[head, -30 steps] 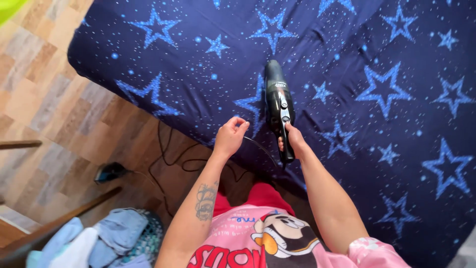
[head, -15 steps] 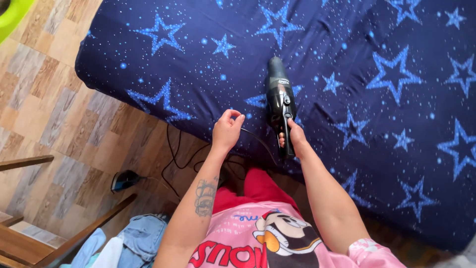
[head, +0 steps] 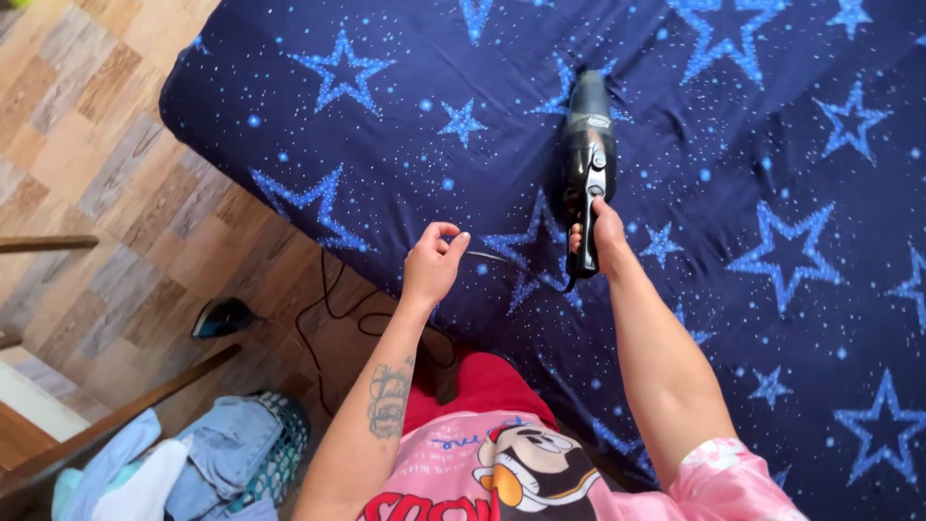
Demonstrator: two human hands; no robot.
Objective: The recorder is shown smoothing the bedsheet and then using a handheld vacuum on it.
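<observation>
While my right hand (head: 603, 232) grips the black handheld vacuum (head: 586, 164) on the bed (head: 791, 145), my left hand (head: 431, 265) pinches its cord (head: 487, 257).

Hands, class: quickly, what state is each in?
Left hand: closed on thin black cord.
Right hand: closed on black handheld vacuum cleaner.

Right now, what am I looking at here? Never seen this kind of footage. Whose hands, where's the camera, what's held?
There is one view, from a camera worn on a person's head, looking down at their own two bare hands. The right hand grips the handle of a black handheld vacuum, whose nose rests on a dark blue star-printed bed sheet. The left hand pinches the vacuum's thin black cord, which trails down to the wood-pattern floor. At lower left sits a basket of clothes.
</observation>
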